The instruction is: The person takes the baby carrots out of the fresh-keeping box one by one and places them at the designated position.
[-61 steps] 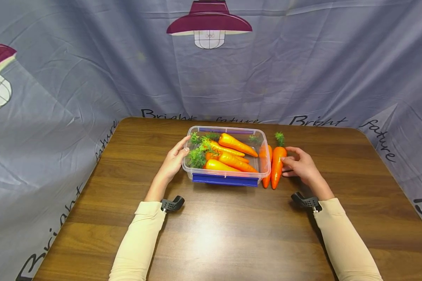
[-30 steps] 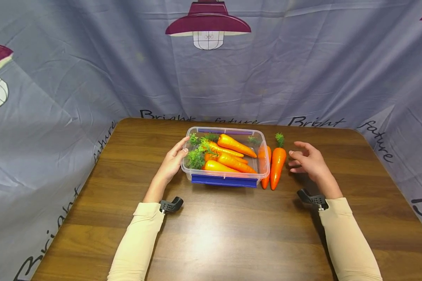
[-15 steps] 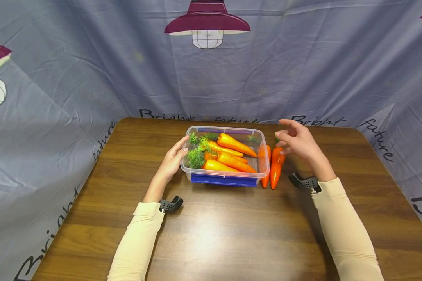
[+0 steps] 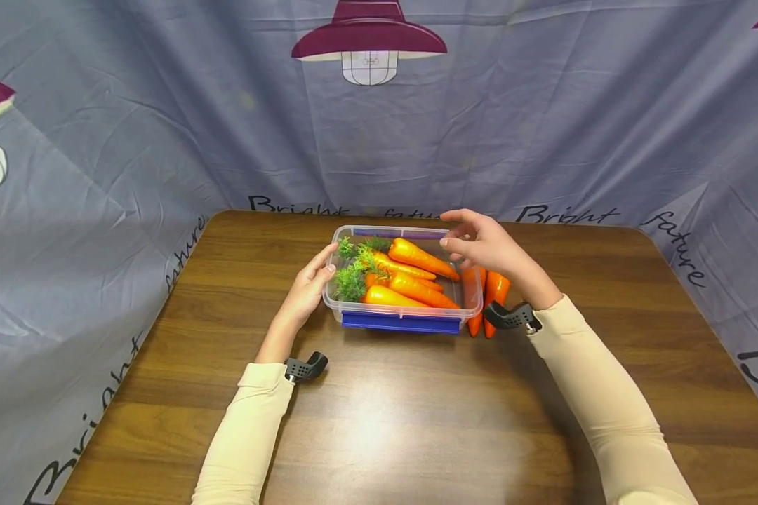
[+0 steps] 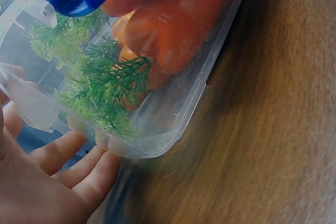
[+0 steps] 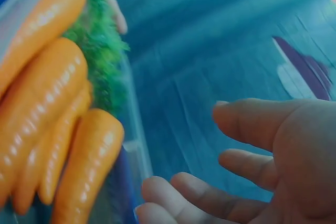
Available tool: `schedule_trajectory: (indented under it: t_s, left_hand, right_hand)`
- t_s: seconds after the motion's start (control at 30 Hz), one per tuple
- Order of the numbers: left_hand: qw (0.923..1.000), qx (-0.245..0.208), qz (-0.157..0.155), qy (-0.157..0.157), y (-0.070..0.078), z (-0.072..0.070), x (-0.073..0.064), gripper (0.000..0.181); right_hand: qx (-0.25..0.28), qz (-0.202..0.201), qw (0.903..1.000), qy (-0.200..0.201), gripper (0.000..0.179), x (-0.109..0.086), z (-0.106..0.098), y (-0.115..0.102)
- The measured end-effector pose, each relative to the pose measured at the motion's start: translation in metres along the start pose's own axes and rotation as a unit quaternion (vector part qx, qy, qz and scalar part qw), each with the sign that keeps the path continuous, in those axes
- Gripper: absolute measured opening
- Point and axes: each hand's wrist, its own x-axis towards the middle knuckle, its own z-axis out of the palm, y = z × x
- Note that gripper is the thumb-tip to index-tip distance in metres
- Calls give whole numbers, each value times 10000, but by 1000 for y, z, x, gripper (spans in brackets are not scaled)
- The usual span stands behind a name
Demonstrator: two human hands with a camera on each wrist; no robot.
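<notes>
A clear plastic storage box (image 4: 401, 308) with blue clips holds several orange carrots (image 4: 410, 289) with feathery green tops (image 4: 351, 282). My left hand (image 4: 304, 287) rests at the box's left end. In the left wrist view, its fairly straight fingers (image 5: 97, 179) touch the outside of the clear wall. My right hand (image 4: 480, 242) is over the box's back right corner, fingers loosely bent and holding nothing. In the right wrist view, its spread fingers (image 6: 210, 198) are beside the box, apart from the carrots. Two more carrots (image 4: 496, 289) lie just right of the box, partly hidden.
The box stands on a brown wooden table (image 4: 379, 414). A grey-blue printed curtain (image 4: 480, 126) hangs behind and beside the table. A black camera mount sits on the left wrist (image 4: 308, 366) and another on the right.
My right hand let go of the outer carrot, drew back to the right, then rose and swept left over the box. My left hand has stayed at the box's end; the carrots lie as before.
</notes>
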Motion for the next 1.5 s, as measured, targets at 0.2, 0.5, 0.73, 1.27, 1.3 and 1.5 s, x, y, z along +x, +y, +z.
schedule_trajectory:
  t_s: [0.2, 0.5, 0.73, 1.27, 1.3, 1.5]
  left_hand:
    - [10000, -31, -44, 37, 1, 0, 0, 51]
    - [10000, -3, -89, 35, 0, 0, 1, 51]
    - [10000, 51, -78, 28, 0, 0, 0, 51]
    - [10000, 19, -53, -5, 0, -1, 0, 52]
    - [10000, 22, -56, -7, 0, -1, 0, 52]
    - [9999, 96, -69, -34, -1, -1, 0, 52]
  right_hand:
    - [-784, -493, 9949, -397, 51, 10, 21, -4]
    - [-1380, -829, 9809, -1093, 54, 15, 47, 0]
    - [-1904, -731, 9692, -1383, 51, 15, 57, 1]
    - [-2415, -841, 9568, -1386, 57, 15, 66, 4]
    - [-2408, -869, 9568, -1378, 57, 15, 66, 4]
    - [-2348, -1044, 9568, -1362, 54, 13, 67, 8]
